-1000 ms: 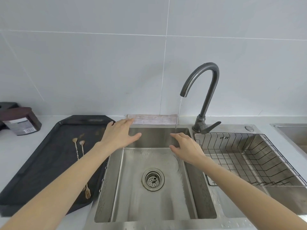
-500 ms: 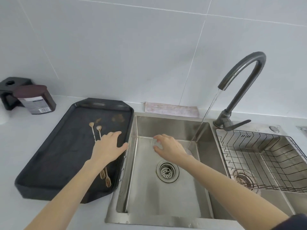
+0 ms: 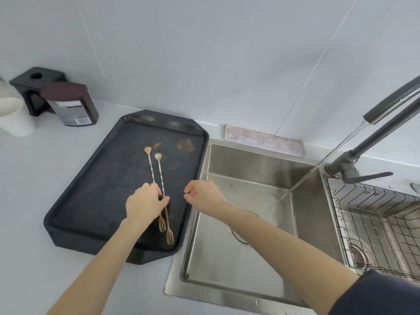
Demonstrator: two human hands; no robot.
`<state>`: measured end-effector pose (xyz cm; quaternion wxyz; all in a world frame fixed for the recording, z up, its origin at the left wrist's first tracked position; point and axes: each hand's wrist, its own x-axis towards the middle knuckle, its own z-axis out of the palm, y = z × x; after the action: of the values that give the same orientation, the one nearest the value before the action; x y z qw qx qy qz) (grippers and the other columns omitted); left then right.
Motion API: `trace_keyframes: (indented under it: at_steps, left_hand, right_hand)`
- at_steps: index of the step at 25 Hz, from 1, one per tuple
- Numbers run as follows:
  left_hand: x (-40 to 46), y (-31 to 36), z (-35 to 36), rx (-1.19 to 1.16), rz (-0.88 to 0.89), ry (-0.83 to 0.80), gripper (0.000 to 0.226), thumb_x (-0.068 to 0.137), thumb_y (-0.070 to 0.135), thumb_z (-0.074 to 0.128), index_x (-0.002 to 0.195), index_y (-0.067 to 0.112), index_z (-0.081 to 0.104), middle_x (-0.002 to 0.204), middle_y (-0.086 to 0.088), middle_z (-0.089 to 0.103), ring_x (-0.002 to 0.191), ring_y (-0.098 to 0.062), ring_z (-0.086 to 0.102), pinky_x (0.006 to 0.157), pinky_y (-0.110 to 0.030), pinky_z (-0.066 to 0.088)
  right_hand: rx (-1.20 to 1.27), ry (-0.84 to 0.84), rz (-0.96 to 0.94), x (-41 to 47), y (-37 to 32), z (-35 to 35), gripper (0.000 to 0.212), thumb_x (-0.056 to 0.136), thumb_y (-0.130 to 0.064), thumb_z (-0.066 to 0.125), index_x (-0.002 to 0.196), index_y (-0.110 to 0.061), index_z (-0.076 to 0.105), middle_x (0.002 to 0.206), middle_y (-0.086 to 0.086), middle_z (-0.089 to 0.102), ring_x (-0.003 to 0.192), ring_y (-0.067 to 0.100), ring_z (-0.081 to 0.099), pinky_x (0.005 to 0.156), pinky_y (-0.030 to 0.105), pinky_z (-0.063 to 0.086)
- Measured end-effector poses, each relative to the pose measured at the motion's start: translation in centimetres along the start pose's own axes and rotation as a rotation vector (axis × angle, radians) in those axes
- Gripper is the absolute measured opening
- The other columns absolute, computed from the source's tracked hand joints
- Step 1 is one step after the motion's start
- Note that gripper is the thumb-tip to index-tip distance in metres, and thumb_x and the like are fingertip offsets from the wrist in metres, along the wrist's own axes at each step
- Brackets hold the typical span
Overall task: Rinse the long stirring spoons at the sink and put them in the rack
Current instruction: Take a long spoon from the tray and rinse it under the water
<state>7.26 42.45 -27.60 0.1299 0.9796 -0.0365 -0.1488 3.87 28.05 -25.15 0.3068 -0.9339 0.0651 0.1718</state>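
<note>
Two long stirring spoons, the left one (image 3: 150, 164) and the right one (image 3: 160, 173), lie side by side on the black tray (image 3: 91, 201). Their small bowls point away and their fork ends point toward me. My left hand (image 3: 145, 201) is down on their twisted shafts at mid-length, fingers and thumb closed around them, and the spoons still rest on the tray. My right hand (image 3: 202, 196) hovers loosely curled and empty over the tray's right edge, beside the sink (image 3: 227, 258). The wire rack (image 3: 375, 223) sits in the right basin.
The dark faucet (image 3: 375, 137) runs a thin stream (image 3: 318, 164) into the sink. A folded cloth (image 3: 263, 139) lies behind the basin. At the back left stand a brown container (image 3: 70, 103), a black block (image 3: 34, 83) and a white cup (image 3: 11, 114).
My view has swung left toward the tray. My left hand moved from the tray's edge onto the spoons and closed on them. My right hand left the sink basin and came beside the tray.
</note>
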Motion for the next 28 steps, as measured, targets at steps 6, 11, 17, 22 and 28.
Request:
trace_keyframes:
  at_steps: [6,11,17,22,28]
  left_hand:
    - [0.5,0.0,1.6,0.049,-0.083,-0.060,0.030,0.088,0.036,0.052,0.102,0.012,0.061,0.100,-0.008,0.069,0.093,-0.026,0.065,0.072,-0.030,0.046]
    - [0.8,0.2,1.8,0.022,-0.096,-0.053,0.028,0.086,0.034,0.054,0.097,0.011,0.065,0.095,-0.010,0.070,0.090,-0.028,0.065,0.070,-0.030,0.045]
    - [0.0,0.7,1.4,-0.073,-0.087,-0.073,0.033,0.084,0.041,0.056,0.088,0.012,0.070,0.061,0.000,0.052,0.071,-0.025,0.054,0.061,-0.028,0.039]
    - [-0.4,2.1,0.5,-0.209,-0.023,-0.061,0.026,0.087,0.037,0.053,0.097,0.015,0.064,0.097,-0.005,0.070,0.092,-0.028,0.064,0.075,-0.033,0.049]
    - [-1.9,5.5,0.4,-0.437,0.111,-0.083,0.026,0.088,0.028,0.054,0.107,0.011,0.061,0.104,-0.005,0.068,0.098,-0.023,0.061,0.081,-0.030,0.044]
  right_hand:
    - [0.035,-0.090,0.077,2.9,-0.7,2.3,0.028,0.090,-0.014,0.049,0.113,-0.008,0.064,0.113,0.018,0.068,0.107,0.032,0.062,0.096,0.037,0.051]
    - [0.163,-0.129,0.146,3.7,-1.2,3.3,0.028,0.089,-0.010,0.048,0.108,-0.003,0.067,0.096,0.016,0.074,0.098,0.025,0.070,0.088,0.027,0.051]
    - [0.319,-0.132,0.205,4.0,-1.6,3.0,0.025,0.091,-0.020,0.052,0.094,-0.006,0.072,0.098,0.016,0.074,0.086,0.016,0.061,0.092,0.029,0.050]
    - [0.560,-0.110,0.251,3.0,-0.9,1.6,0.008,0.089,-0.013,0.057,0.096,-0.013,0.061,0.065,-0.001,0.055,0.066,0.011,0.054,0.050,0.015,0.033]
    - [0.838,-0.087,0.255,0.6,2.5,-1.6,0.013,0.085,-0.004,0.057,0.082,-0.015,0.053,0.068,-0.002,0.053,0.058,0.005,0.050,0.049,0.016,0.033]
